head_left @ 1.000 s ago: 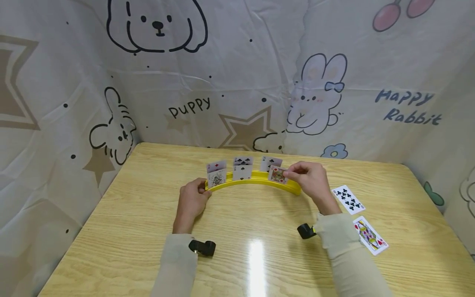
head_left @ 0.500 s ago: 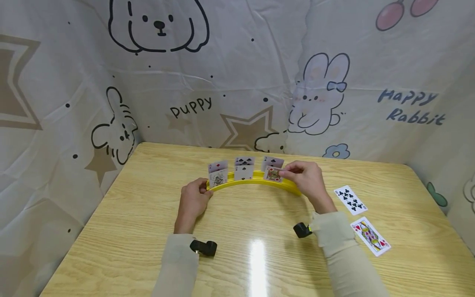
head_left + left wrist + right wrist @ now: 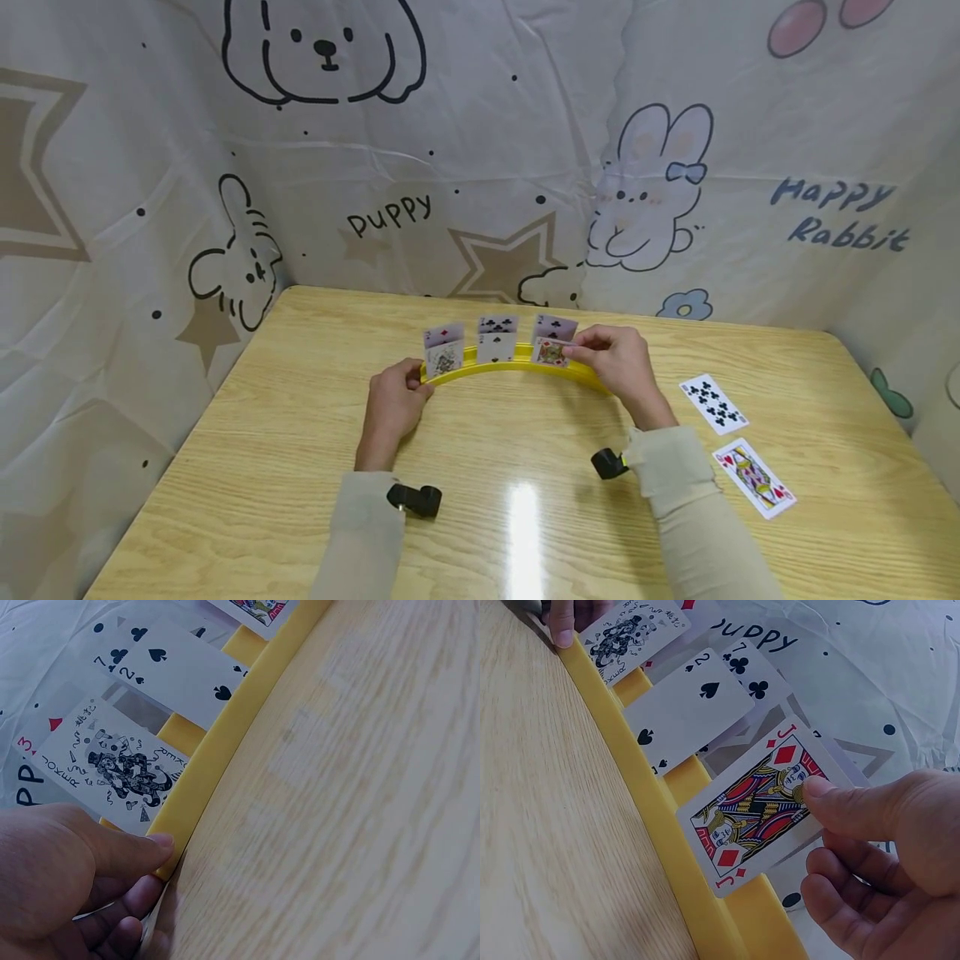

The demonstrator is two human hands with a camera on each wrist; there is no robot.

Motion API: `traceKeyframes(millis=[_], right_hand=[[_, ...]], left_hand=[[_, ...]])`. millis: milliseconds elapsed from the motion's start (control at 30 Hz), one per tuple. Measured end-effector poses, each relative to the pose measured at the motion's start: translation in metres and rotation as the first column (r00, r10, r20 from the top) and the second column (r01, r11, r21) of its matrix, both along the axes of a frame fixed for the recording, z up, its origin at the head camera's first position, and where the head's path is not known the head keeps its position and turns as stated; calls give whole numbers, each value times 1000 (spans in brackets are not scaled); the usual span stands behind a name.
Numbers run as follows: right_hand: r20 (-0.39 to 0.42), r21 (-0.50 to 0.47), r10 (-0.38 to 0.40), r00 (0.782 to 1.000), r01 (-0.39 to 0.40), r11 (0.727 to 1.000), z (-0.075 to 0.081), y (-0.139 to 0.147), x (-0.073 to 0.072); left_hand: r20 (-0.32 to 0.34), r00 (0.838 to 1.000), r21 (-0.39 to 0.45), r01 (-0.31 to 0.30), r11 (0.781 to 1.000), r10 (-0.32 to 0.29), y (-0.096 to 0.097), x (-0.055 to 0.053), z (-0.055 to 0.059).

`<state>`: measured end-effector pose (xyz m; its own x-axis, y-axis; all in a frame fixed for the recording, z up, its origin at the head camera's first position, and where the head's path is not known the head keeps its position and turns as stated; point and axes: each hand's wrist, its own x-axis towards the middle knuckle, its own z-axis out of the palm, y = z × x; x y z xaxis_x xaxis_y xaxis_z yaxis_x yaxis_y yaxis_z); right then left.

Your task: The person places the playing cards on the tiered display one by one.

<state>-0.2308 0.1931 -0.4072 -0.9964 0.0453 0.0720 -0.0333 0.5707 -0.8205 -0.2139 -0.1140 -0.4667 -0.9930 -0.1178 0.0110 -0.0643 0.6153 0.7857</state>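
Observation:
A curved yellow card holder point(image 3: 480, 368) stands on the table, with playing cards upright in two rows. My left hand point(image 3: 393, 404) grips its left end between thumb and fingers, beside the joker point(image 3: 120, 765). My right hand point(image 3: 622, 367) pinches the jack of diamonds point(image 3: 757, 810) by its upper right edge, thumb on the face; the card's lower edge is at the front groove. In the middle of the front row is the two of spades point(image 3: 690, 712). Behind stand a red three of diamonds point(image 3: 45, 735), a seven of clubs point(image 3: 754, 675) and another clubs card point(image 3: 555, 324), each partly hidden.
To the right of my right hand, a clubs card point(image 3: 714, 404) and a queen of hearts point(image 3: 753, 477) lie face up on the wooden table point(image 3: 285, 467). A cloth with cartoon drawings point(image 3: 360, 150) hangs behind the table and along its sides.
My right hand has carried the jack of diamonds a little left along the holder, in front of the back right clubs card. My left hand keeps its grip on the holder's end.

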Motion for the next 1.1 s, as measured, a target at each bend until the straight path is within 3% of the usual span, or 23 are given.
traceKeyframes(millis=[1100], right_hand=[[-20, 32, 32, 999, -32, 999, -12, -2, -5]], left_hand=[[-8, 1000, 12, 0, 1000, 0, 0, 0, 1]])
